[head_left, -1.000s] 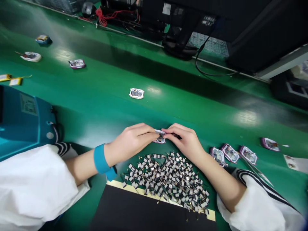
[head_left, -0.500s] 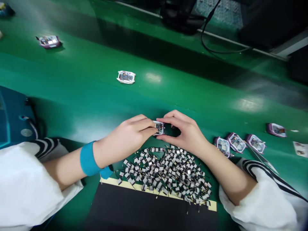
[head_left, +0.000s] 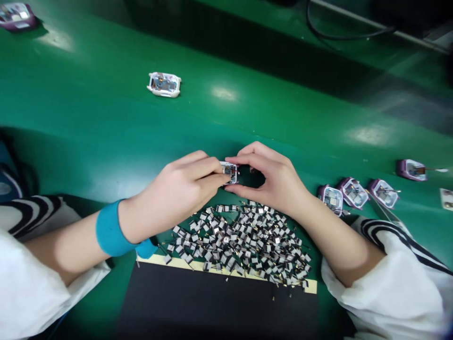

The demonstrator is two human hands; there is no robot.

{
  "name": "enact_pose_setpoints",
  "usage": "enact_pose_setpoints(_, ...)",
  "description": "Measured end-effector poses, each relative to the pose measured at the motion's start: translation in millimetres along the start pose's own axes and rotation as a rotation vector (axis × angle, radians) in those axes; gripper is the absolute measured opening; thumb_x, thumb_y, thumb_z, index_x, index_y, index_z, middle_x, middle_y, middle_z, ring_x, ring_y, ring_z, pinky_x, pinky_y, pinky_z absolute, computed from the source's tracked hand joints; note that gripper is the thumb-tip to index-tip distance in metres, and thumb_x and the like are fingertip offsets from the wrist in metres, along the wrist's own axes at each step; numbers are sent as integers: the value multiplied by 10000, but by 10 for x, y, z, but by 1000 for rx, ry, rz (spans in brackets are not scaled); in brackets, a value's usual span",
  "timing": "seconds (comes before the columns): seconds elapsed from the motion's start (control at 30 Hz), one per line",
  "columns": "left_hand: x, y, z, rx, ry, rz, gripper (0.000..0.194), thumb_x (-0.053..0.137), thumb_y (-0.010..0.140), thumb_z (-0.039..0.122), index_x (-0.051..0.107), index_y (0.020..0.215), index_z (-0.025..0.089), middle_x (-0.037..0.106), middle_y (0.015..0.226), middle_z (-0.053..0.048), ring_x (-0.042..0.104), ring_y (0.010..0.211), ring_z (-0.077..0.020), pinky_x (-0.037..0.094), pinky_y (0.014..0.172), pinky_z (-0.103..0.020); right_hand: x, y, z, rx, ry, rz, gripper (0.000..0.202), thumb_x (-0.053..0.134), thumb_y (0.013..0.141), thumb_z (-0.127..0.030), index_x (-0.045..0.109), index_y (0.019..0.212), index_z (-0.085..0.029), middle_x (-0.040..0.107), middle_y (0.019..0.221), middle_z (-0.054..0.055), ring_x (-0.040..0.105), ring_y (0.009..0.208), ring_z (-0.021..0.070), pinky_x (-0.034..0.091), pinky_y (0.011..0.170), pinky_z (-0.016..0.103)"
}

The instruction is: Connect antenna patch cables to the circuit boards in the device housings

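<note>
Green table [head_left: 106,108], shiny w/ glare spots, dark shadow band across far part; black cable [head_left: 348,37] loops at far edge. Small case [head_left: 231,173] is btwn the hands, just beyond a heap of parts [head_left: 244,241]. L hand [head_left: 186,184] grip clamped on its left end; R hand [head_left: 279,182] grip clamped on its near & far edges, thumb vs. finger. Black mat [head_left: 219,302] w/ yellow strip [head_left: 311,286] lies nearest, heap partly on strip. White case [head_left: 164,86] farther back; three purple cases [head_left: 355,193] nr R forearm.
</note>
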State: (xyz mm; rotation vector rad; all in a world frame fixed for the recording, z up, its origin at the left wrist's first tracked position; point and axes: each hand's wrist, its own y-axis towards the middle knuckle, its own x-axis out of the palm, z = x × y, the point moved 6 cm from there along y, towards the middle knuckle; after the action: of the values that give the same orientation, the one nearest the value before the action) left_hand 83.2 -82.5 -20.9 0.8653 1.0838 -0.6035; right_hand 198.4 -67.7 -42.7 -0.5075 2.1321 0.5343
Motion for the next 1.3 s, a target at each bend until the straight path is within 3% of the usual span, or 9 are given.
enact_pose_setpoints(0.4, 12, 7, -39, -76, -40, 60, 223, 401, 843, 198, 623, 840, 177, 600, 809, -18, 557, 746, -137, 475, 618, -262, 13, -5, 13, 3, -41, -12, 340, 547, 750, -430, 528, 988, -189, 522, 914, 34, 533, 854, 168, 450, 679, 289)
enact_pose_setpoints(1.3, -4, 8, -24, -155, 8, 23, 213, 421, 852, 208, 634, 853, 208, 607, 827, -11, 546, 774, -151, 450, 641, -243, 17, -4, 35, 28, -59, -15, 333, 577, 718, -421, 532, 932, -170, 534, 936, 34, 528, 824, 158, 416, 639, 262)
